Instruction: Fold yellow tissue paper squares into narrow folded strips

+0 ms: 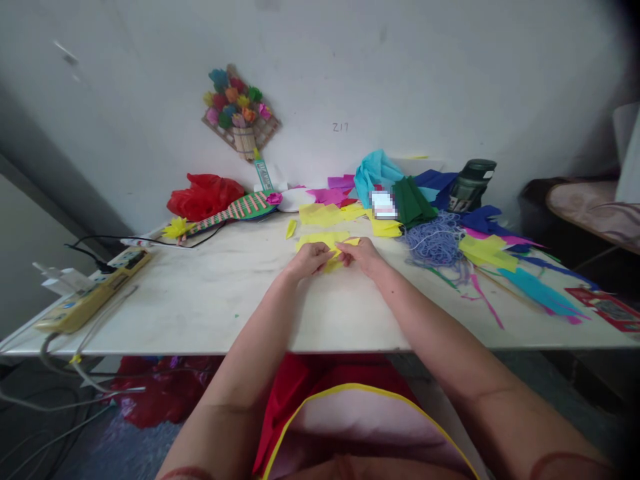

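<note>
Between the fingertips of my two hands is a small piece of yellow crepe paper (349, 245), held a little above the white table (200, 300). My left hand (311, 259) pinches its left side, and my right hand (364, 255) pinches the other side. The exact fold of the paper is hidden by the fingers. Just behind the hands lies a flat yellow paper sheet (320, 238), and past it another yellow sheet (325, 214). A small rolled yellow piece (291, 229) rests to the left of these.
A yellow power strip (93, 293) with plugs and cables occupies the left edge. At the back are a red plastic bag (205, 197), a green decorated lute shape (245, 208) and a glue bottle (262, 172). Purple yarn (435, 241), coloured paper scraps and a dark bottle (473, 185) crowd the right.
</note>
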{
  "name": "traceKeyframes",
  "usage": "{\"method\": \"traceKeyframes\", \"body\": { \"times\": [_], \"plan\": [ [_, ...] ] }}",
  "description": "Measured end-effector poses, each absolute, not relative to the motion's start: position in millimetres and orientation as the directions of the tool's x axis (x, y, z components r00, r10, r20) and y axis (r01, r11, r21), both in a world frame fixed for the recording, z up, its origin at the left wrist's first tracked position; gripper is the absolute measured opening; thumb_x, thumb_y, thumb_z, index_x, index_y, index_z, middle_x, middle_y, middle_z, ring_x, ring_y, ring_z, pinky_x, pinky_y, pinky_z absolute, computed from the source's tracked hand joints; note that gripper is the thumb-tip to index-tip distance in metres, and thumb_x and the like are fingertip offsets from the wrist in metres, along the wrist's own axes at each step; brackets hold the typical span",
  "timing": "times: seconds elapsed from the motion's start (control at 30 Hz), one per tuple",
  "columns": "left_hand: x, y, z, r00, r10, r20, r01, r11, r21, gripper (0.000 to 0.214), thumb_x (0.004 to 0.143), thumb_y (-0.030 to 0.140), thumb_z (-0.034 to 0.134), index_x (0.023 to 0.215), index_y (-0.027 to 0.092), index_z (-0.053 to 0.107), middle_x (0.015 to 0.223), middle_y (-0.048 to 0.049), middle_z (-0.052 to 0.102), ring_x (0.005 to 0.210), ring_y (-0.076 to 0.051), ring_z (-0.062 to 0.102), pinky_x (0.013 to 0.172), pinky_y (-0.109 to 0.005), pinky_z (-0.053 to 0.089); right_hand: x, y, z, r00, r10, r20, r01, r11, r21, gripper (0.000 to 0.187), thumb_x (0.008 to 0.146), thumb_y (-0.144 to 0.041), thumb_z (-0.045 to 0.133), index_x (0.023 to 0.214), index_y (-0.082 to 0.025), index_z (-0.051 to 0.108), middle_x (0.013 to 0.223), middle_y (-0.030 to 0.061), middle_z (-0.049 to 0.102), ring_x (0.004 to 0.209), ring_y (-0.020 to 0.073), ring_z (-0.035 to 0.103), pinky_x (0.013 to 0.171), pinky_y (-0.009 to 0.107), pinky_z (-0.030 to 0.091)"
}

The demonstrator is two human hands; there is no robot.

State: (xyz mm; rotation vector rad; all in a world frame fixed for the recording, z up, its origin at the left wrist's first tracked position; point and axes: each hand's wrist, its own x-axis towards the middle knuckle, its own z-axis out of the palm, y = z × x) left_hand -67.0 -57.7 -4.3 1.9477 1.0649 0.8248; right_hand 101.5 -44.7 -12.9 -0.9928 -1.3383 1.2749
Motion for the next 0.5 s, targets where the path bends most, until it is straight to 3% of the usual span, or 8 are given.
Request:
{"method": "traceKeyframes", "body": {
  "times": [0.23,0.5],
  "plan": [
    [-71.6,-56.3,-1.6,0.319,0.917,0.238,0.327,-0.342,0.881,0.034,0.071,0.047,0.055,0.061,0.016,0.045,0.043,0.0044,0.047,0.035,-0.005,0.038,0.038,-0.018,0.028,113.5,-37.5,-13.3,-0.139,0.982,0.124,-0.16,0.102,-0.982,0.03,0.061,-0.038,0.07,0.06,-0.013,0.054,0.047,0.0024,0.059,0.035,0.0087,0.048,0.037,0.022,0.04],
    [-76.9,-53.0,-0.5,0.144,0.972,0.185,0.131,-0.204,0.97,0.035,0.062,0.044,0.067,0.057,0.015,0.046,0.044,0.0018,0.052,0.033,-0.006,0.042,0.035,-0.02,0.031,116.1,-38.9,-12.1,-0.218,0.96,0.176,-0.11,0.155,-0.982,0.03,0.066,-0.038,0.065,0.054,-0.012,0.055,0.044,0.001,0.055,0.036,0.0082,0.046,0.036,0.021,0.037]
  ]
}}
